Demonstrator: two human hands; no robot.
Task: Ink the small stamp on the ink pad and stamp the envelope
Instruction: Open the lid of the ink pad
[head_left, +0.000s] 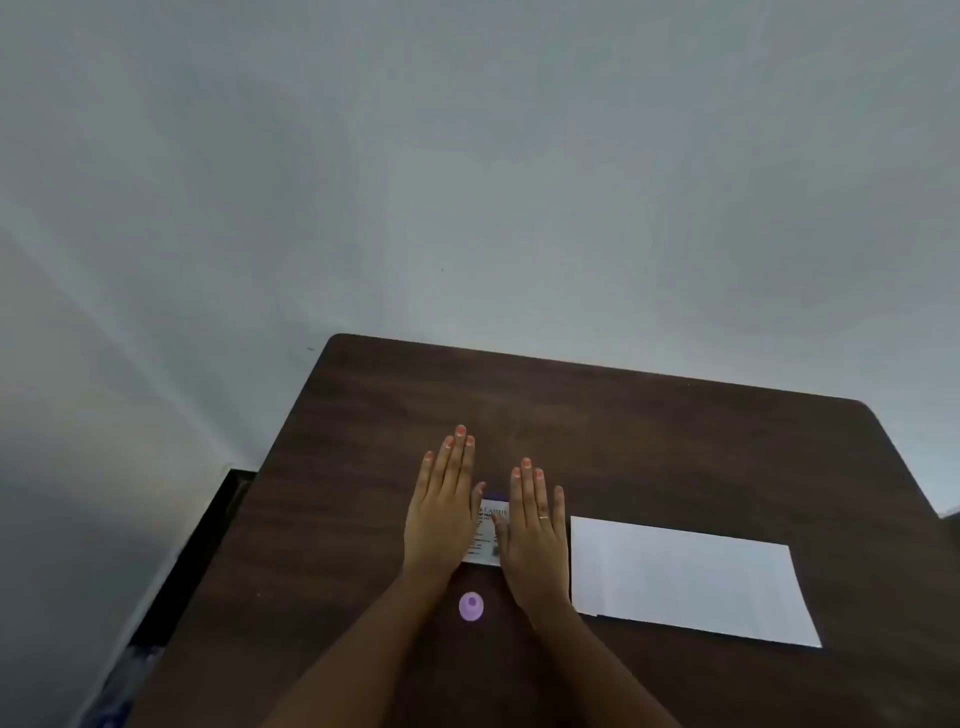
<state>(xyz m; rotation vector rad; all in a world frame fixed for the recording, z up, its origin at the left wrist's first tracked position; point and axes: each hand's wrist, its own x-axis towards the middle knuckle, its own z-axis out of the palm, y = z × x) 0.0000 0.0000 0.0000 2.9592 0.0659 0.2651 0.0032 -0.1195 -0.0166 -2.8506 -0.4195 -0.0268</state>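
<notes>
A dark brown wood-grain bench (649, 447) with rounded far corners stands against a pale grey wall (467, 156); both hands lie flat above it, palms down, fingers straight and held close together, neither grip closed on anything; the left hand (441, 512) sits a little farther forward than the right hand (535, 540), and the two are just beside each other with a narrow gap between them; the nails carry a pinkish-orange polish, and a thin ring (543, 517) shows on one finger of the right hand; in the gap between the hands a white printed label shows, most likely the top of the ink pad (488, 535), largely covered by both hands; a line of dark capitals runs across its upper part, of which only something like "CASTEL" can be made out, with smaller lines of print and what looks like a barcode below, too blurred to read; a strip of purple edges the label's far side; the small stamp (471, 606), a round lilac piece with a darker purple centre, stands on the bench nearer the person, between the two forearms and apart from the pad; the envelope (685, 582), plain white and unmarked, lies flat to the right, its near-left corner close beside the right wrist; whether they touch I cannot tell.
</notes>
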